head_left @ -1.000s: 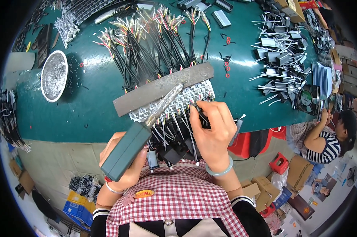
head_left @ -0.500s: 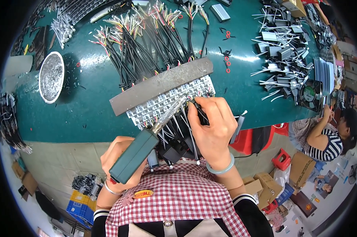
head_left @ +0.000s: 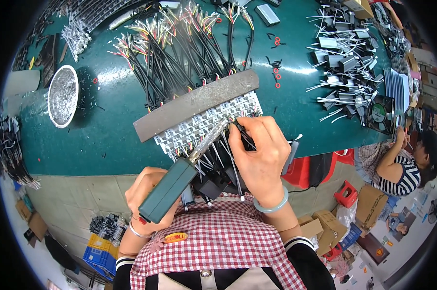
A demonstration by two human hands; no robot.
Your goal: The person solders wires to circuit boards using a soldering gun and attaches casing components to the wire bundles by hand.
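My left hand [head_left: 140, 189] is wrapped round the green handle of a soldering iron [head_left: 169, 188]. The iron points up and right, its bright tip against the near side of a panel of small white circuit boards [head_left: 177, 137]. Close to that tip, my right hand [head_left: 263, 162] pinches a thin black cable [head_left: 248, 140] between thumb and fingers; its end at the board is partly hidden. A flat grey metal bar [head_left: 196, 102] lies across the boards. Black and white leads [head_left: 224, 153] with dark box-shaped modules [head_left: 209, 189] hang from the boards toward me.
Black cables with bared coloured ends [head_left: 167, 63] fan out beyond the bar. An oval bowl of silvery scraps [head_left: 63, 96] stands at left. Silver-black modules with white leads [head_left: 341, 63] are heaped at right. Small red rings [head_left: 277, 77] lie between. A co-worker [head_left: 397, 164] sits far right.
The soldering iron's handle has shifted slightly right and up in my left hand. My right hand stays almost where it was, still pinching the cable.
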